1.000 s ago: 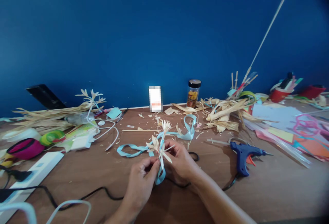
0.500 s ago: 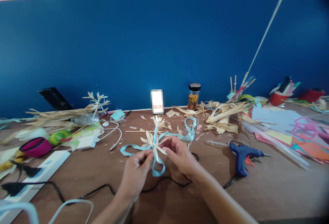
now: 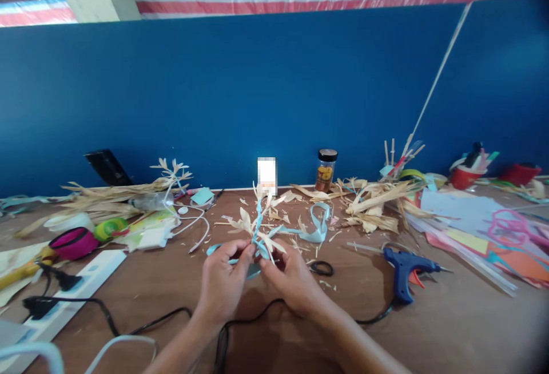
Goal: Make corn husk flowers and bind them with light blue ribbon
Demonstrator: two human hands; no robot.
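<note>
Between my hands stands a corn husk flower [image 3: 242, 221], with pale pointed petals branching off a stem wrapped in light blue ribbon [image 3: 319, 229]. My left hand [image 3: 225, 277] is closed, thumb and forefinger pinching the wrapped stem low down. Close beside it, my right hand [image 3: 292, 278] is also closed, its fingers on the ribbon at the base of the stem. Its fingertips are partly hidden by petals. One ribbon end curls on the table beyond my right hand, and another part shows behind my left.
A blue glue gun [image 3: 405, 271] lies at right, its black cord crossing the table. At left is a white power strip [image 3: 86, 291]. Husk strips [image 3: 373, 205], a lidded jar [image 3: 326, 171] and a second husk flower [image 3: 171, 168] are along the blue partition [image 3: 274, 88].
My right hand has moved in closer to my left, and the ribbon loop hanging below the stem is now gathered near the fingers. The camera view has tilted up slightly.
</note>
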